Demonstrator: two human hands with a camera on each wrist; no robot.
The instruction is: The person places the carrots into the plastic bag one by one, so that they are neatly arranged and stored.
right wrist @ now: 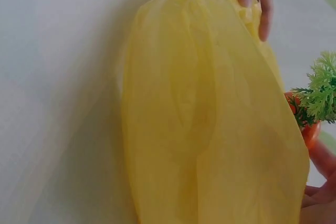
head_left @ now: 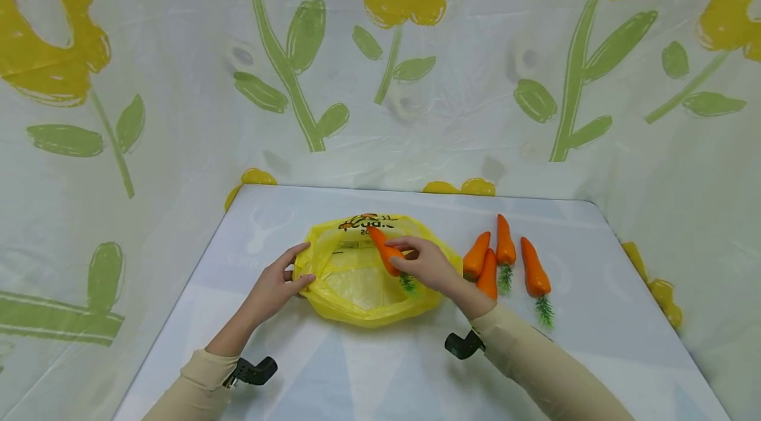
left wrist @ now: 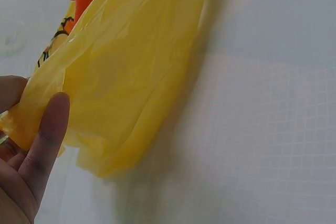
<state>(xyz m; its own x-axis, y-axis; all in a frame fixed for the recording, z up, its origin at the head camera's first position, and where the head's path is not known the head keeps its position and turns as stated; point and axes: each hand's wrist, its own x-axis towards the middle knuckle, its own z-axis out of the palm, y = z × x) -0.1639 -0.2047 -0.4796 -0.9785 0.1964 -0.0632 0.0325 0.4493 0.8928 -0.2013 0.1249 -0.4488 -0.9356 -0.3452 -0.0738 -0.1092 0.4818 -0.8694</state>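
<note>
A yellow plastic bag (head_left: pixel 351 299) lies on the table with its mouth spread wide and dark print on its far inner side. My left hand (head_left: pixel 275 290) pinches the bag's left rim; in the left wrist view its thumb (left wrist: pixel 51 129) presses the film from the near side. Over the bag's mouth, my right hand (head_left: pixel 425 266) holds an orange carrot (head_left: pixel 385 252), tip pointing away and green leaves towards me. Those leaves (right wrist: pixel 320 90) show past the bag in the right wrist view, where the film hides part of the carrot.
Several more carrots lie right of the bag; one (head_left: pixel 535 269) is farthest right, another (head_left: pixel 505 241) nearer the back. My right forearm passes close by them. Behind the pale table (head_left: pixel 285 206) hangs a flower-patterned cloth (head_left: pixel 464 90), which also covers both sides.
</note>
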